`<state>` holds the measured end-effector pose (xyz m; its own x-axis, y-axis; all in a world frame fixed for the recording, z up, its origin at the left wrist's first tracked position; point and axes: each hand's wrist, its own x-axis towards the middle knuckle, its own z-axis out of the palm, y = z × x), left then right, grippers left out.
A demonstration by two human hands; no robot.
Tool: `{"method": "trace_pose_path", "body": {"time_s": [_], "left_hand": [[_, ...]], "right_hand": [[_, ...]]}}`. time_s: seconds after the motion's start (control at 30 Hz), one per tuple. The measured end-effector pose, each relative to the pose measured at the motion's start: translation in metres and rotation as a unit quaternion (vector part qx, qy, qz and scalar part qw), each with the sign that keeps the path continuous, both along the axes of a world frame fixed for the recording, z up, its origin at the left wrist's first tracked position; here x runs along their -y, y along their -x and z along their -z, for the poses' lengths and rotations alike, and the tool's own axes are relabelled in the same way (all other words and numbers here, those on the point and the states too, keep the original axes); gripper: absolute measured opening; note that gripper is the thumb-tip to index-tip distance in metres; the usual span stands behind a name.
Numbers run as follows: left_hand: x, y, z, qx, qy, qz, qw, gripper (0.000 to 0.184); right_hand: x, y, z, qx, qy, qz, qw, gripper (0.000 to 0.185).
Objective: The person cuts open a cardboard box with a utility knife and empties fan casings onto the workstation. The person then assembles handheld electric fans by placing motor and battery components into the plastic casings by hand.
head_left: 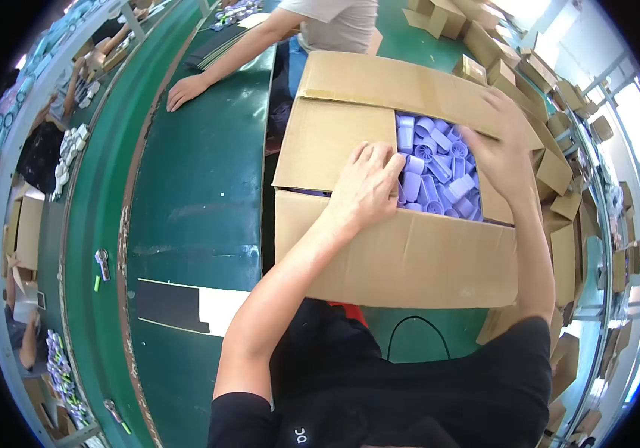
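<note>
A large cardboard box (402,261) stands in front of me, its top partly covered by flaps. Through the gap show many light purple plastic parts (438,166), heaped loosely. My left hand (368,183) rests on the left flap (335,142), fingers bent at its inner edge beside the parts. My right hand (505,145) is at the right side of the opening, over the end of the far flap (402,86). Motion smears its fingers, so their grip on the cardboard is unclear.
To the left runs a green work table (193,179) beside a green conveyor belt (96,209) carrying small handheld items (102,261). A co-worker's hand (188,91) lies on the table's far end. Cardboard boxes (559,172) pile up on the right. Other people work beyond the belt.
</note>
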<state>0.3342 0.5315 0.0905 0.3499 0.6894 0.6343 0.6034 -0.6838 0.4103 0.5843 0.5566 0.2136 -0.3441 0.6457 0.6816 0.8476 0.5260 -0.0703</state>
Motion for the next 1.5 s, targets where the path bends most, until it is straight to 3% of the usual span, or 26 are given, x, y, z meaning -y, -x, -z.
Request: {"method": "trace_pose_path", "body": {"time_s": [0.17, 0.27, 0.37, 0.47, 0.5, 0.53, 0.57, 0.67, 0.83, 1.03, 1.1, 1.17, 1.23, 1.27, 1.33, 1.5], "left_hand": [[0.002, 0.000, -0.002, 0.001, -0.013, -0.010, 1.000, 0.037], [0.000, 0.000, 0.001, 0.004, -0.010, -0.007, 1.000, 0.034], [0.000, -0.001, 0.003, 0.006, 0.020, -0.002, 1.000, 0.035], [-0.003, -0.002, 0.008, 0.029, 0.007, 0.004, 1.000, 0.039], [-0.001, -0.002, 0.007, 0.024, 0.021, 0.010, 0.999, 0.038], [-0.001, -0.001, 0.006, 0.016, 0.034, 0.005, 0.999, 0.037], [-0.008, -0.009, 0.016, -0.027, 0.030, -0.012, 0.999, 0.038], [-0.004, -0.005, 0.017, -0.016, 0.042, -0.022, 0.999, 0.046], [0.002, -0.010, 0.022, -0.015, 0.005, -0.042, 0.999, 0.046], [0.001, 0.000, 0.015, -0.036, 0.038, -0.039, 0.998, 0.045], [0.001, -0.001, 0.010, -0.058, 0.061, -0.048, 0.995, 0.048], [-0.019, -0.026, 0.049, 0.036, 0.073, -0.029, 0.996, 0.053], [-0.007, 0.003, 0.013, -0.031, 0.083, -0.024, 0.996, 0.056], [-0.007, 0.008, 0.003, -0.046, 0.092, -0.021, 0.994, 0.056], [0.000, 0.006, -0.001, -0.060, 0.094, -0.018, 0.994, 0.056], [-0.029, 0.008, -0.008, -0.066, 0.090, -0.049, 0.993, 0.053]], "right_hand": [[-0.141, 0.127, 0.039, 0.155, 0.045, -0.232, 0.959, 0.091], [-0.192, 0.179, 0.066, 0.221, 0.117, -0.272, 0.929, 0.097], [-0.192, 0.212, 0.057, 0.414, 0.176, -0.108, 0.886, 0.109], [-0.199, 0.239, 0.063, 0.514, 0.134, -0.121, 0.839, 0.088], [-0.206, 0.243, 0.067, 0.506, 0.154, -0.148, 0.836, 0.074], [-0.201, 0.255, 0.060, 0.540, 0.177, -0.131, 0.813, 0.073], [-0.216, 0.239, 0.076, 0.500, 0.085, -0.219, 0.833, 0.069], [-0.226, 0.243, 0.063, 0.470, 0.170, -0.297, 0.814, 0.054], [-0.232, 0.241, 0.067, 0.452, 0.029, -0.353, 0.819, 0.038], [-0.261, 0.264, 0.075, 0.413, 0.207, -0.340, 0.819, 0.025], [-0.286, 0.258, 0.102, 0.321, 0.157, -0.417, 0.836, 0.025], [-0.287, 0.255, 0.111, 0.277, 0.181, -0.417, 0.847, 0.025], [-0.277, 0.255, 0.100, 0.275, 0.254, -0.396, 0.838, 0.026], [-0.291, 0.248, 0.108, 0.263, 0.217, -0.454, 0.823, 0.027], [-0.280, 0.241, 0.084, 0.327, 0.230, -0.378, 0.835, 0.027], [-0.262, 0.163, -0.076, 0.193, 0.118, -0.362, 0.904, 0.020]]}}
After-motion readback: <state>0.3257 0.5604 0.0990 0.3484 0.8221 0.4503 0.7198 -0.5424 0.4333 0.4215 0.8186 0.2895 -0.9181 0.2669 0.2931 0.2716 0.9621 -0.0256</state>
